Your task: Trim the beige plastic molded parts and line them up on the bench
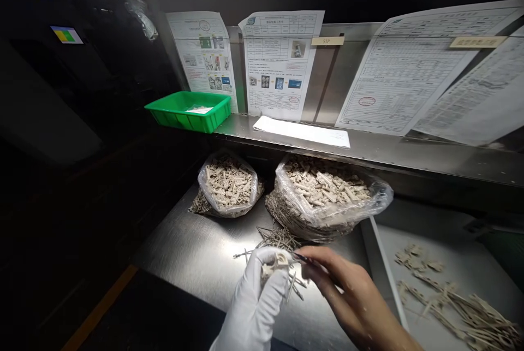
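Note:
My left hand [262,296], in a white glove, is closed around a beige plastic part [275,267] near the front of the metal table. Just to its right, my bare right hand [347,291] pinches a thin dark tool [301,256] between thumb and fingers, its tip close to the beige part. Behind the hands lies a loose pile of thin metal pins [278,238]. Two open clear bags of beige parts stand further back, a smaller bag [229,184] on the left and a larger bag [327,192] on the right.
A grey tray [387,269] at the right holds beige pieces and long sprues [470,313]. Across the back runs a metal shelf [385,149] with a green bin [188,111] and folded white paper [301,131]. Printed sheets [278,61] lean behind it.

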`<state>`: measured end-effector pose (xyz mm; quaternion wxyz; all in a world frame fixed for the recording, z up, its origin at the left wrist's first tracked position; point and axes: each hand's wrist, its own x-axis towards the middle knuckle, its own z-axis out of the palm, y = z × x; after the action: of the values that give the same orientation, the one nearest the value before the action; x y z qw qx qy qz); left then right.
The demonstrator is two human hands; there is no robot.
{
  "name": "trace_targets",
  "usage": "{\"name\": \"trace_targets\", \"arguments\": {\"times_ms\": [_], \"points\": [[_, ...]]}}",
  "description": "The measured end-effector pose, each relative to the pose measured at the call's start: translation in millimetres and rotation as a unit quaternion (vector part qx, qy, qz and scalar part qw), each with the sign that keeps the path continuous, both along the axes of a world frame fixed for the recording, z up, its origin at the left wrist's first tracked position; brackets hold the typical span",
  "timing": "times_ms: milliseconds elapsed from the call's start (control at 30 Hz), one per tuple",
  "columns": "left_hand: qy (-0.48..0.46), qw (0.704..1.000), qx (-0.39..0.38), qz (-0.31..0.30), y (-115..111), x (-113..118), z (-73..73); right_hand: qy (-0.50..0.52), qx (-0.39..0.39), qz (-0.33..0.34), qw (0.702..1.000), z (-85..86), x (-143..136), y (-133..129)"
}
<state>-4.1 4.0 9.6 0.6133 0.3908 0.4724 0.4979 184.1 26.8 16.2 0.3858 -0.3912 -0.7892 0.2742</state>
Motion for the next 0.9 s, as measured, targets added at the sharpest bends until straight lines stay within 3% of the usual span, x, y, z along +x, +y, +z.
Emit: {"name": "trace_targets", "arguments": {"times_ms": [133, 400, 633, 767, 900], "points": [[-0.008, 0.998, 0.050, 0.024, -1, 4, -3.1, -0.013, 0.080, 0.000, 0.997, -5.1, -6, -2], [0.015, 1.000, 0.020, -0.007, -5, -2, 0.9, 0.027, 0.108, -0.005, 0.994, -0.9, -9, 0], [0.059, 0.997, 0.051, -0.024, -11, -6, -5.0, 0.084, 0.018, -0.056, 0.995, -14.1, -14, -5], [0.119, 0.991, 0.063, 0.011, -16, -8, 1.1, 0.076, -0.005, -0.052, 0.996, -10.9, -15, -7], [0.159, 0.981, 0.112, 0.001, -16, -14, 6.6, 0.053, -0.136, -0.009, 0.989, -1.9, -11, -5]]}}
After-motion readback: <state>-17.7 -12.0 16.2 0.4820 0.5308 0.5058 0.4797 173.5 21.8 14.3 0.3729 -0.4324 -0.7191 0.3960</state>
